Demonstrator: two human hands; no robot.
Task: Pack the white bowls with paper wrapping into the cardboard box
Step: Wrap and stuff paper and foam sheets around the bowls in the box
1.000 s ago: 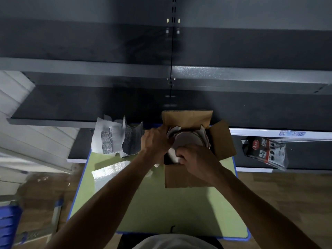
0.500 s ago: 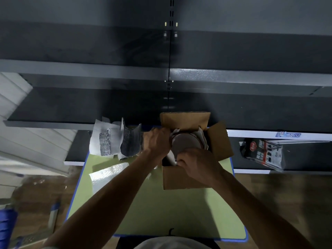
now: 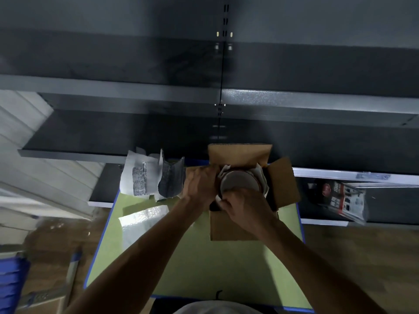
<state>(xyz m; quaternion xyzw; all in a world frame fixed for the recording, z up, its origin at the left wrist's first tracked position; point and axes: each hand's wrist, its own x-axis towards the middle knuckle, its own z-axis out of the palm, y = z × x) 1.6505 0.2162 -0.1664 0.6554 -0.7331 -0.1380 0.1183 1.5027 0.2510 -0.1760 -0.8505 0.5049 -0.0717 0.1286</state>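
Mid-frame, your left hand [image 3: 199, 186] and right hand [image 3: 247, 207] curl their fingers round the round white bowl [image 3: 238, 180], nested in crumpled paper [image 3: 261, 175] inside the open box [image 3: 240, 152].

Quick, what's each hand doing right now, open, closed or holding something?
Left hand: closed, gripping the paper wrapping beside the white bowl.
Right hand: closed, pinching the paper wrapping at the bowl's near edge.

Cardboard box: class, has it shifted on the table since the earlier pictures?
No. The cardboard box sits at the same spot on the green table, with the paper pile equally near on its left; only the camera shifted.
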